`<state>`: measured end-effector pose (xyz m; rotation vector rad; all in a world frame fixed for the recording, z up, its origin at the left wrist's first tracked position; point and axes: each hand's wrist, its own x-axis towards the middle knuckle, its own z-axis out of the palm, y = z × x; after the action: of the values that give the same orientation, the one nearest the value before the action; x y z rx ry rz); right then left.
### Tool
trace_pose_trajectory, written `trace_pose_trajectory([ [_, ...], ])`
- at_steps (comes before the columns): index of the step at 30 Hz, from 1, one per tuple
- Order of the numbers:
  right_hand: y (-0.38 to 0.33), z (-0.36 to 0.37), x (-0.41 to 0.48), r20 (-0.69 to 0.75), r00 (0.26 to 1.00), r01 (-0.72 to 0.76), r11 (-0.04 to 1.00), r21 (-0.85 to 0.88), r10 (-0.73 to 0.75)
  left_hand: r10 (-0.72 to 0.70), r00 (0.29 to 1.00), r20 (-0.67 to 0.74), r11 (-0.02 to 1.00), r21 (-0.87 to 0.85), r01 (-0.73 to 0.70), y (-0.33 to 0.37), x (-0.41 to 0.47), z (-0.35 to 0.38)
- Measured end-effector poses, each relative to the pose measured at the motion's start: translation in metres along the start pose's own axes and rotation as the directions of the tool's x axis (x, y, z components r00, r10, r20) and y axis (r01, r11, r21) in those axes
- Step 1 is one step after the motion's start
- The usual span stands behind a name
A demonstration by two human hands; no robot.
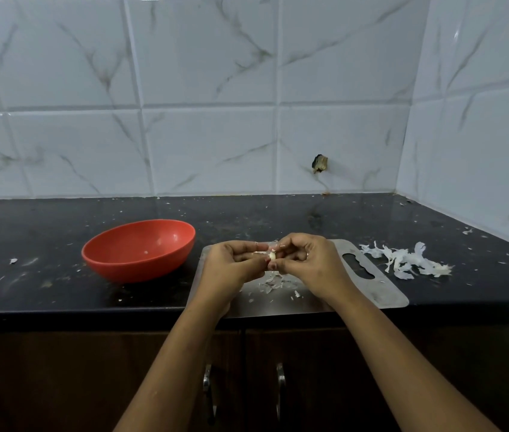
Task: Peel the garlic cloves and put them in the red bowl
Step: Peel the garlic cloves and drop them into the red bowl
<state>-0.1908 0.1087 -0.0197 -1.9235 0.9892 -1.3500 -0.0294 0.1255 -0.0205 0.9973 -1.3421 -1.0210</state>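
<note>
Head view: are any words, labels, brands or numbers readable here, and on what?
None readable: the red bowl, the steel cutting board, the wall tiles and the cabinet handles show no print, label or number.

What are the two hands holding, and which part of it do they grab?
A small garlic clove, held above the metal board. The left hand pinches its left side and the right hand pinches its right side.
</note>
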Motion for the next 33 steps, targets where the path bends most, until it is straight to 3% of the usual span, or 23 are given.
trace_pose_trajectory([
  [13, 0.0031, 0.0009, 0.0006, 0.021, 1.0, 0.005, 1.0, -0.013, -0.004, 0.026, 0.999, -0.029, 0.999, 0.041, -0.025, 0.0013, -0.0012, 0.0001],
  [26, 0.0036, -0.0006, 0.0018, 0.038, 0.998, -0.049, 0.971, 0.233, 0.041, 0.007, 0.999, -0.041, 0.997, -0.075, -0.01, -0.0011, 0.0021, -0.0004],
  [33, 0.0048, -0.0023, 0.0031, 0.034, 0.996, -0.089, 0.954, 0.286, 0.083, 0.046, 0.999, -0.01, 0.999, -0.026, -0.047, -0.0027, 0.0023, 0.0021],
])
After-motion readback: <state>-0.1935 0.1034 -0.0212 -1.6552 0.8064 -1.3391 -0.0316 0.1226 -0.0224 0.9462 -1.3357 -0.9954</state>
